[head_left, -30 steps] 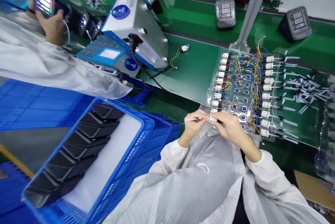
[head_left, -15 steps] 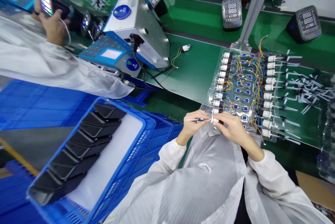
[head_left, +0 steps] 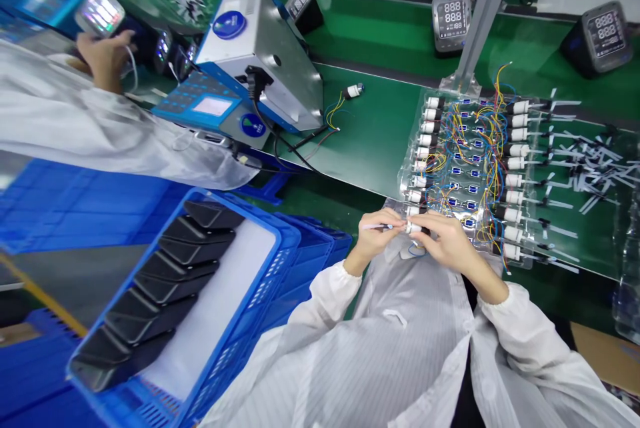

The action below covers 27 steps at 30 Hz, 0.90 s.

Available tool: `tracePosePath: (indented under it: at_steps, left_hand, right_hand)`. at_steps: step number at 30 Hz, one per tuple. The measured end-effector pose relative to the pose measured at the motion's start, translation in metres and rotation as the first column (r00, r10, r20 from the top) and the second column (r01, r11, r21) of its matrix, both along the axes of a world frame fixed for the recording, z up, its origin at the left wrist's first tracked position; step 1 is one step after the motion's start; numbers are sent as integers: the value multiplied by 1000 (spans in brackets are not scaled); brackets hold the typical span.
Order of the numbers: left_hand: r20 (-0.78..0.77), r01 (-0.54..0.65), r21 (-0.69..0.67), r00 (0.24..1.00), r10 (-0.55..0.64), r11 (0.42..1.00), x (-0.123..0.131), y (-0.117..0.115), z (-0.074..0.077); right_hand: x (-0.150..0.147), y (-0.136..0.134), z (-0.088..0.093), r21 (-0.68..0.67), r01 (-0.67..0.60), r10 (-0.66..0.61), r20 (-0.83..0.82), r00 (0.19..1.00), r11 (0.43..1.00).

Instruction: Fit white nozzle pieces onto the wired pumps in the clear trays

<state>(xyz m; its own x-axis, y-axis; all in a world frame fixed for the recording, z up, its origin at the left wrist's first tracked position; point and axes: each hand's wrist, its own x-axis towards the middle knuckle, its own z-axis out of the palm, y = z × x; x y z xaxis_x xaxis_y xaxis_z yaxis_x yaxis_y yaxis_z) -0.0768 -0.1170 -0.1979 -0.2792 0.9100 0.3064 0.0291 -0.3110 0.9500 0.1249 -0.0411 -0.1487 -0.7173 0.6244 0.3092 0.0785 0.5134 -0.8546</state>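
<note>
At the near edge of the bench, my left hand [head_left: 376, 236] pinches a thin white tube piece [head_left: 370, 226] with a dark fitting. Facing it, my right hand [head_left: 447, 241] grips a small white cylindrical pump [head_left: 414, 227] between thumb and fingers. The fitting meets the pump's end; whether it is pushed on is hidden by the fingertips. Beyond my hands lies a clear plastic tray [head_left: 406, 171] with two columns of similar pumps and coloured wires. The right column's pumps [head_left: 517, 148] have tubes attached. A thin wire hangs below the held pump.
Loose white tube pieces [head_left: 595, 171] are heaped right of the tray. A single wired pump [head_left: 353, 91] lies near a grey-blue test machine [head_left: 270, 48]. Display units [head_left: 451, 21] stand behind. At left are a blue crate [head_left: 270, 261] with black housings and a co-worker's hand [head_left: 105, 58].
My hands keep nearly the same hold, fingertips close together at the pump. The view has shifted slightly. At left, the co-worker's display unit has turned its lit face toward the camera.
</note>
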Motion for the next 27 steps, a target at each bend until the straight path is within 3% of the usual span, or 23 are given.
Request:
tracePosePath:
  at_steps: [6, 12, 15, 18, 21, 23, 24, 25, 27]
  left_hand:
    - [-94, 6, 48, 996, -2, 999, -12, 1, 6]
    - [-95, -8, 79, 995, 16, 997, -8, -6, 0]
    - [-197, 33, 72, 980, -19, 997, -13, -9, -1]
    - [-342, 76, 68, 939, -48, 995, -20, -10, -1]
    - [-421, 44, 54, 907, -17, 998, -25, -12, 1]
    - [-469, 64, 31, 882, -42, 997, -27, -13, 3]
    - [-497, 101, 14, 864, -81, 995, -28, -13, 4]
    - [-518, 143, -3, 847, -124, 990, -29, -14, 4]
    - [-518, 194, -46, 834, -190, 980, -33, -15, 3]
  right_hand:
    - [-3, -4, 1, 29, 52, -52, -1, 999, 998]
    - [-7, -6, -2, 73, -1, 1, 6, 1000, 997]
    - [-10, -9, -2, 137, -10, -2, 85, 996, 991]
    - [-9, -13, 14, 234, -82, 29, 222, 975, 969]
    - [15, -7, 48, 319, -88, 7, 248, 969, 944]
    - [53, 9, 71, 351, 58, -137, 203, 969, 934]
    - [77, 20, 79, 349, 199, -275, 182, 944, 916]
    - [104, 33, 83, 331, 366, -443, 200, 874, 870]
    - [156, 61, 80, 318, 639, -713, 282, 642, 701]
